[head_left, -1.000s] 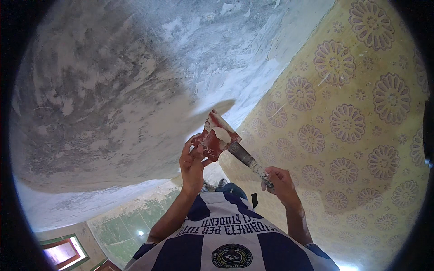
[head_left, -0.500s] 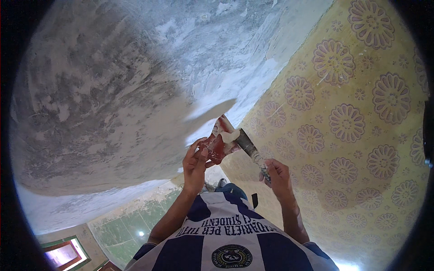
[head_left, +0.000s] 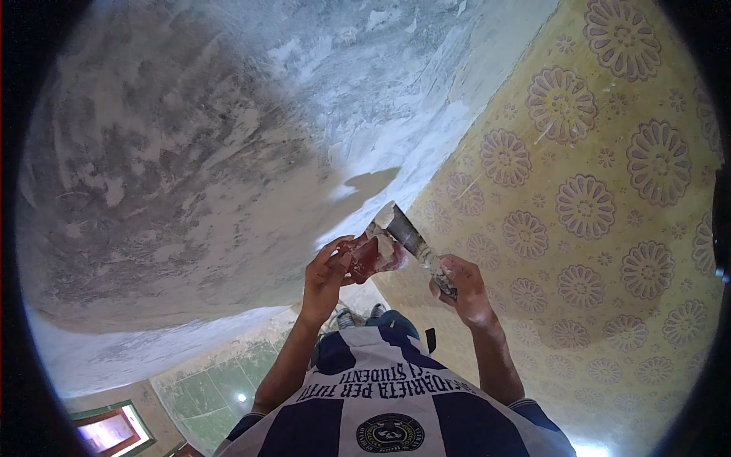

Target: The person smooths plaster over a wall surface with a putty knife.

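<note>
Clamping the scraper [head_left: 417, 245] by its handle, the right hand [head_left: 466, 291] has shifted its blade toward the far edge of the plate [head_left: 365, 260]; the left hand [head_left: 325, 273] pinches the plate's left side. Putty [head_left: 386, 247] there is apparently being worked. Beyond: grey wall [head_left: 190, 167].

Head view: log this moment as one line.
left hand: holding red flat paste-smeared plate | right hand: gripping dark flat scraper | scraper close to plate, contact unclear | yellow floral wall: right side

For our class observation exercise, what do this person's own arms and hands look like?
The left hand and right hand are ungloved, and no watch or bracelet shows. Both forearms are bare below short dark-blue fabric sleeves of a blue-and-white striped shirt.
</note>
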A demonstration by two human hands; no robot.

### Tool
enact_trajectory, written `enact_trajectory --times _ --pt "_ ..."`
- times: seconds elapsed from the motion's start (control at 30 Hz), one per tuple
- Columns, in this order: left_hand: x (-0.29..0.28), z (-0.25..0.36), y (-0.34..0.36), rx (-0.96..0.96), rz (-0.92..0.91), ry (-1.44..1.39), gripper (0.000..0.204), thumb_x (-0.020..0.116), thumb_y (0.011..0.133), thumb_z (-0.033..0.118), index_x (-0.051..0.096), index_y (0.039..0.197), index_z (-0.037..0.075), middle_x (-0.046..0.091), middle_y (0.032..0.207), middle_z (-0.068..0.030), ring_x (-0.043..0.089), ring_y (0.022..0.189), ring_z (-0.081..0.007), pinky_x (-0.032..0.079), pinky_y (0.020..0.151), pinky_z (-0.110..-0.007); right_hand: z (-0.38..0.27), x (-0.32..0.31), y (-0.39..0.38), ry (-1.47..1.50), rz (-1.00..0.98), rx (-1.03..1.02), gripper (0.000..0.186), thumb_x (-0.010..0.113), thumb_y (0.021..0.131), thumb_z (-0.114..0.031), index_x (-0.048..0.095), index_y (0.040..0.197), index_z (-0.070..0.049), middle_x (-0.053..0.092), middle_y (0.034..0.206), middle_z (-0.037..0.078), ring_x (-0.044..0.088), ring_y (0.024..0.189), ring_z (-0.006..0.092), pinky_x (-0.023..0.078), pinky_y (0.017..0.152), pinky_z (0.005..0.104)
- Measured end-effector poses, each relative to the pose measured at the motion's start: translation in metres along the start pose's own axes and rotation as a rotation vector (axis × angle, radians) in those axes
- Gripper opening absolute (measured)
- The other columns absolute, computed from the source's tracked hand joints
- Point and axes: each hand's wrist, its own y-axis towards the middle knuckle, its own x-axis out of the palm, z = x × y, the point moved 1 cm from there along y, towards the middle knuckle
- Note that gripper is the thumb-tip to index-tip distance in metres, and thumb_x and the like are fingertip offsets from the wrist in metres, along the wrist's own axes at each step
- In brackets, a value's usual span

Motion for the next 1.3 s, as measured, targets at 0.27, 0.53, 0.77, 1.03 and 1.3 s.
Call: enact_trajectory --times 0.27,0.53,0.77,1.03,1.3 --pt "-0.018 -0.013 -0.010 -0.151 0.042 -0.261 0.038 0.053 0.102 0.017 0.050 0.137 0.004 0.069 0.112 -0.0108 0.071 0.090 -0.0189 0.061 0.072 -0.034 0.001 0.003 0.014 0.390 -0.058 -0.212 0.043 0.041 0.101 -0.038 0.056 0.118 -0.002 0.058 0.074 0.005 0.046 0.054 0.0104 0.035 0.050 0.0254" --pt "-0.030 -0.015 -0.031 -0.136 0.229 -0.321 0.035 0.052 0.101 0.021 0.051 0.133 0.006 0.067 0.110 -0.0084 0.067 0.090 -0.0176 0.057 0.074 -0.035 -0.017 -0.015 0.056 0.363 0.078 -0.571 0.050 0.039 0.099 -0.036 0.049 0.133 -0.002 0.060 0.089 0.008 0.046 0.059 0.0102 0.037 0.052 0.0247" --pt "-0.011 0.000 -0.046 -0.058 0.397 -0.395 0.038 0.052 0.099 0.022 0.053 0.131 0.001 0.065 0.123 -0.0102 0.067 0.099 -0.0168 0.055 0.075 -0.029 -0.055 0.008 0.079 0.412 -0.019 -0.563 0.059 0.045 0.097 -0.037 0.042 0.141 0.003 0.059 0.092 0.011 0.044 0.058 0.0093 0.036 0.053 0.0240" --pt "-0.004 0.008 -0.071 0.072 0.426 -0.421 0.044 0.044 0.104 0.026 0.046 0.141 0.003 0.057 0.137 -0.0105 0.058 0.121 -0.0216 0.049 0.101 -0.035 -0.066 -0.004 0.108 -0.098 0.204 -1.110 0.053 0.044 0.104 -0.029 0.039 0.144 0.005 0.055 0.106 0.012 0.045 0.067 0.0081 0.038 0.056 0.0219" --pt "0.015 0.006 -0.078 0.140 0.568 -0.460 0.040 0.048 0.102 0.023 0.048 0.136 0.002 0.058 0.134 -0.0128 0.060 0.121 -0.0230 0.053 0.100 -0.037 -0.035 -0.010 0.134 -0.308 0.365 -1.158 0.049 0.056 0.096 -0.015 0.043 0.139 0.005 0.054 0.117 0.022 0.054 0.103 0.0320 0.044 0.090 0.0430"
